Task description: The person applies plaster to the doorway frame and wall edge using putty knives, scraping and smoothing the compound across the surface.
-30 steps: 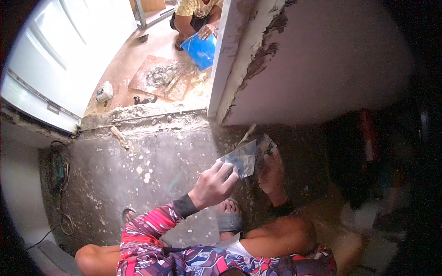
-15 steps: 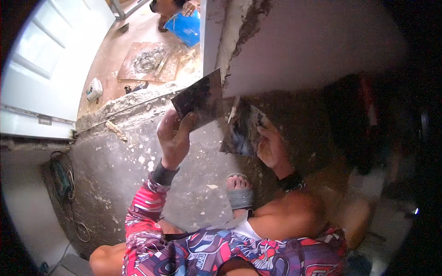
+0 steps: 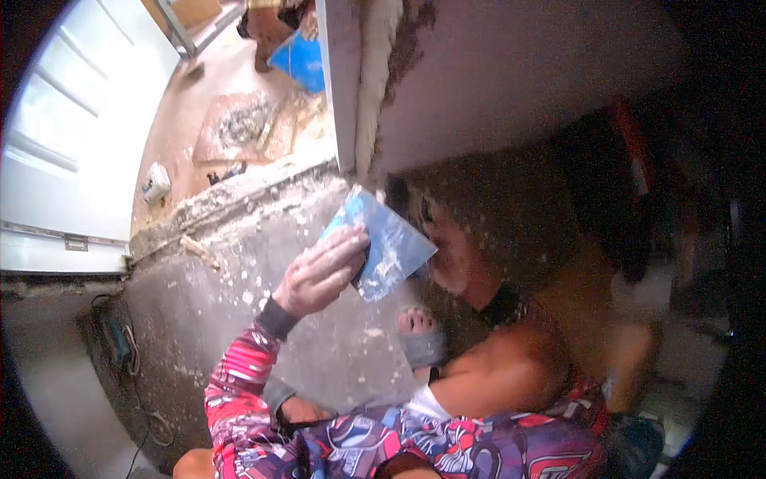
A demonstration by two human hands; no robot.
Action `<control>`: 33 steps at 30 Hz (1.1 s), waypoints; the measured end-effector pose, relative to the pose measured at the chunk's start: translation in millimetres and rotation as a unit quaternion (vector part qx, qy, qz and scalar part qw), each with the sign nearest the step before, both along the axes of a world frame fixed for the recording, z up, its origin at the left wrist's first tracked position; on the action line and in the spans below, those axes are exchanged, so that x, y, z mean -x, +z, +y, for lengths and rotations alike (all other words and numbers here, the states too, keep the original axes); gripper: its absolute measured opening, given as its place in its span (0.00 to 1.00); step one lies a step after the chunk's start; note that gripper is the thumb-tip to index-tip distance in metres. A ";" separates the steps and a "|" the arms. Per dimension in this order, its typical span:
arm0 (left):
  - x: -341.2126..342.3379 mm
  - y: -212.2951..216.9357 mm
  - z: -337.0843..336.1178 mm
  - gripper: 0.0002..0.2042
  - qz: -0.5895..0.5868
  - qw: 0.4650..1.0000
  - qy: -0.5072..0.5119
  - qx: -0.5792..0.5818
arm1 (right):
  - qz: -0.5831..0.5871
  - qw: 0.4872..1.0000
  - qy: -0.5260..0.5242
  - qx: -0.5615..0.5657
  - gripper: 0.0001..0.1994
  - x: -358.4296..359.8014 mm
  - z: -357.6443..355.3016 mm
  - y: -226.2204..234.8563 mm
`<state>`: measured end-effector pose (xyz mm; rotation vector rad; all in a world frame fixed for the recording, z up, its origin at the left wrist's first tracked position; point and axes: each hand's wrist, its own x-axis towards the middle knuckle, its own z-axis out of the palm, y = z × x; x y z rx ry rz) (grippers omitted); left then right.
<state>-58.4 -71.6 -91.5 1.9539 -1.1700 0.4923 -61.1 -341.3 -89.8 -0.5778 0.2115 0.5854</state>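
Observation:
My left hand (image 3: 321, 273) grips a flat, square-cornered plate (image 3: 392, 254), with fingers across one face and the thumb hidden behind. The face showing is light blue, smeared with whitish paste. Close by on the right is my right hand (image 3: 452, 257), dim and smeared by motion, its fingers partly hidden behind the plate's corner. A dark shape (image 3: 396, 198) stands beyond the plate near that hand; I cannot make out whether it is held. Both hands are above the grey floor, before the rough-edged wall end (image 3: 363, 152).
A broken concrete threshold (image 3: 239, 195) crosses to a doorway beside a white door (image 3: 80, 136). Beyond it, a person holds a blue bucket (image 3: 302, 64) near a board (image 3: 211, 144) bearing a grey mix. A corded power tool (image 3: 120, 347) lies at left; my sandalled foot (image 3: 421, 339) is below.
My left hand has turned the plate over, so its blue smeared face shows instead of the dark one. The right hand's flat plate has dropped out of clear sight. The view has shifted slightly.

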 end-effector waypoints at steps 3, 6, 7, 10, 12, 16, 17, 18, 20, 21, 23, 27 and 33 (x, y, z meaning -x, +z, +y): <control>-6.3 -16.0 10.7 0.10 0.037 0.997 0.057 -0.027 | 0.002 0.995 -0.087 0.049 0.17 7.1 -12.3 -7.6; -19.0 -24.3 40.9 0.09 0.037 0.981 0.188 0.001 | 0.006 0.989 -0.139 0.048 0.21 8.2 -27.6 -12.2; -22.0 -17.0 50.3 0.09 0.056 0.960 0.274 0.010 | 0.023 0.983 -0.171 0.062 0.24 7.6 -30.6 -15.5; -37.1 27.7 69.0 0.08 0.176 0.883 0.371 0.226 | 0.018 0.987 -0.132 0.088 0.23 4.6 -24.5 -2.7; -58.6 75.7 56.7 0.09 0.227 0.892 0.301 0.251 | 0.009 0.987 -0.131 0.087 0.22 7.0 -32.0 -11.7; -91.1 120.8 40.2 0.07 -0.068 0.968 0.239 -0.035 | 0.010 0.992 -0.108 0.062 0.21 10.7 -23.1 -21.1; -93.7 133.8 32.1 0.06 -0.125 0.952 0.255 -0.113 | 0.012 0.992 -0.110 0.058 0.21 12.2 -23.2 -21.8; -96.3 141.7 26.7 0.06 -0.127 0.951 0.254 -0.119 | 0.008 0.992 -0.115 0.058 0.21 12.6 -20.9 -22.0; -101.5 150.7 17.1 0.06 -0.168 0.912 0.263 -0.266 | 0.005 0.991 -0.122 0.053 0.21 13.8 -19.7 -24.8; -104.3 149.1 12.9 0.06 -0.161 0.905 0.262 -0.294 | 0.004 0.991 -0.121 0.049 0.21 14.4 -22.1 -27.3; -108.7 144.1 8.6 0.05 -0.158 0.898 0.254 -0.322 | 0.004 0.992 -0.122 0.043 0.21 15.6 -26.8 -30.7; -117.2 139.0 4.8 0.03 -0.119 0.890 0.236 -0.372 | -0.003 0.991 -0.116 0.068 0.22 14.9 -27.3 -26.9; -130.5 148.8 -2.6 0.03 -0.134 0.896 0.230 -0.356 | -0.010 0.992 -0.122 0.031 0.22 11.8 -27.9 -31.1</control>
